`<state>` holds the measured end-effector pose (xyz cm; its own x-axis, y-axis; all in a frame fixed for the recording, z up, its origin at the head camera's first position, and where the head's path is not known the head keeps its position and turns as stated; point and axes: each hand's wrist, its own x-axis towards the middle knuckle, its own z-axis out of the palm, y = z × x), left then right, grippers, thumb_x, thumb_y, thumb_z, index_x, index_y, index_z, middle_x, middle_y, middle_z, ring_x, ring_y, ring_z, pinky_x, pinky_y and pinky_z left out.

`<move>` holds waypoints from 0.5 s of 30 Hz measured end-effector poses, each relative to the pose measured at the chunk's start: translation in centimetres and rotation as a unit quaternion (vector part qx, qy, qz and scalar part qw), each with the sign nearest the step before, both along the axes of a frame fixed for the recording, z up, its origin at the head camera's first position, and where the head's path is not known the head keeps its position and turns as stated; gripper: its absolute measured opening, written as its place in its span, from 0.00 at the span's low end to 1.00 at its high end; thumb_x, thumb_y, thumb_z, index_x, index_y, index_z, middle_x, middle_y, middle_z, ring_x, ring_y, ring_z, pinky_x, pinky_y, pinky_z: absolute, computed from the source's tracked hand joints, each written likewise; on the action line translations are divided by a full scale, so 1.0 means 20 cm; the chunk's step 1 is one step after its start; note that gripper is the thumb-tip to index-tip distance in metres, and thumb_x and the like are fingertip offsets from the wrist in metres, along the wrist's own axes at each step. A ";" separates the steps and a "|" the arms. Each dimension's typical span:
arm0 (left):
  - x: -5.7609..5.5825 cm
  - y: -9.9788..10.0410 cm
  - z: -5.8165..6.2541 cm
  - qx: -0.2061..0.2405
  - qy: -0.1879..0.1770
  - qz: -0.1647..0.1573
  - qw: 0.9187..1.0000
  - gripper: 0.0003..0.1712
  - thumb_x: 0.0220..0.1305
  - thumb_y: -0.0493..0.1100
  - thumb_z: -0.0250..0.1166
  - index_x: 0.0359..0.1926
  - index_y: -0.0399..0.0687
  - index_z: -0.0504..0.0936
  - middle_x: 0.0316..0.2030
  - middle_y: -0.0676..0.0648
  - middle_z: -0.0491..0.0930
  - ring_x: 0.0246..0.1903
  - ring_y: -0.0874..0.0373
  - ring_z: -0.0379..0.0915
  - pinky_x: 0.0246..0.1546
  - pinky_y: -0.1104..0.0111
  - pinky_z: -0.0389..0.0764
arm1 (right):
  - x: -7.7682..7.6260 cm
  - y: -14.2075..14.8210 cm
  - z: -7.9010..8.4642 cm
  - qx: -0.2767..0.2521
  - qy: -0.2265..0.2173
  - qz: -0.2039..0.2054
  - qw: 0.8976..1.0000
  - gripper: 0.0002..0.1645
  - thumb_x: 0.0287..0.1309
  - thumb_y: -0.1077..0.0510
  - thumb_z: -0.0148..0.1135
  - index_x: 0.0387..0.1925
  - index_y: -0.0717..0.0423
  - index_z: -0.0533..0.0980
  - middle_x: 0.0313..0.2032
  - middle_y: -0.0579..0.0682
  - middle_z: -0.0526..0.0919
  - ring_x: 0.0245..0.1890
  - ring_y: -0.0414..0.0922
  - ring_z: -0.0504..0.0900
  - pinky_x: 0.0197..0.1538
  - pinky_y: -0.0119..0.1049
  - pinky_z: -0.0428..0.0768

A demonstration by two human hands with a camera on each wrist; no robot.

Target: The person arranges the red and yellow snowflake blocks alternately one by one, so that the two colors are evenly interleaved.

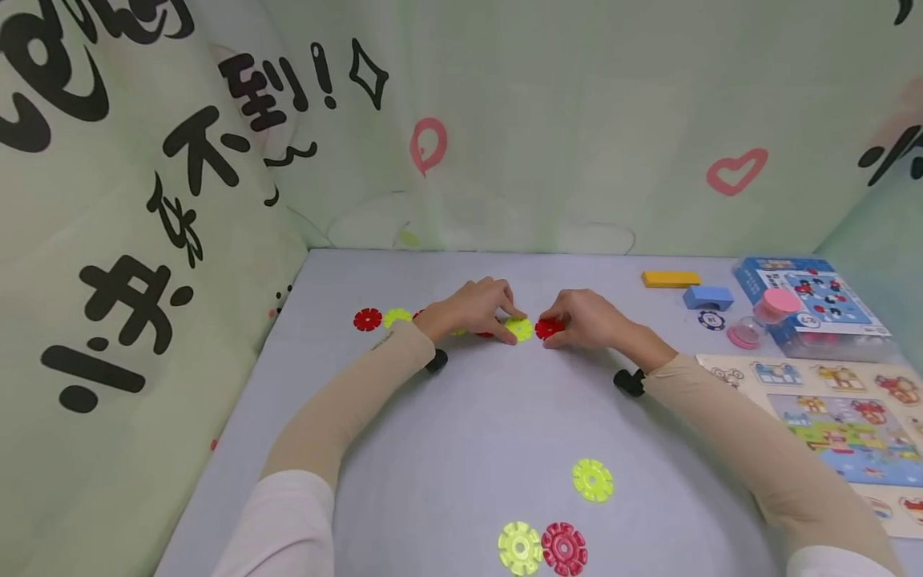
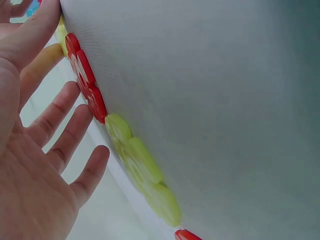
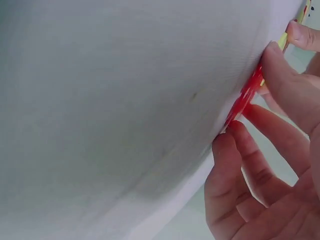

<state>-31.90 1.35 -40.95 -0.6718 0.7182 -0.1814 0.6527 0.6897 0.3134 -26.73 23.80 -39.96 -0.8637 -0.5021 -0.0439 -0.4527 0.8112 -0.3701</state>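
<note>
Along the back of the table runs a row of flat notched building discs, alternating red (image 1: 368,320) and yellow-green (image 1: 397,318); the left forearm and hand partly cover it. My left hand (image 1: 479,309) pinches the yellow-green disc (image 1: 519,328) near the row's right end between thumb and index finger, its other fingers spread in the left wrist view. Just right of it, my right hand (image 1: 587,318) grips a red disc (image 1: 550,329) by its edges. In the right wrist view this red disc (image 3: 244,97) lies flat, fingertips around it, close against the yellow-green one.
Nearer the front lie a loose yellow-green disc (image 1: 593,480), another yellow-green disc (image 1: 520,549) and a red disc (image 1: 565,549). At right are a yellow block (image 1: 671,279), a blue block (image 1: 709,298), a pink stamp (image 1: 750,332), a blue box (image 1: 822,300) and a picture puzzle board (image 1: 735,362).
</note>
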 end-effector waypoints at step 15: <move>-0.02 -0.01 -0.01 -0.002 0.012 -0.013 1.000 0.30 0.49 0.66 0.68 0.56 0.74 0.77 0.49 0.56 0.72 0.48 0.62 0.62 0.44 0.66 0.68 | 0.12 -0.01 0.01 0.011 0.001 -0.043 0.999 0.36 0.42 0.46 0.75 0.55 0.52 0.77 0.46 0.53 0.79 0.42 0.47 0.77 0.42 0.40 0.78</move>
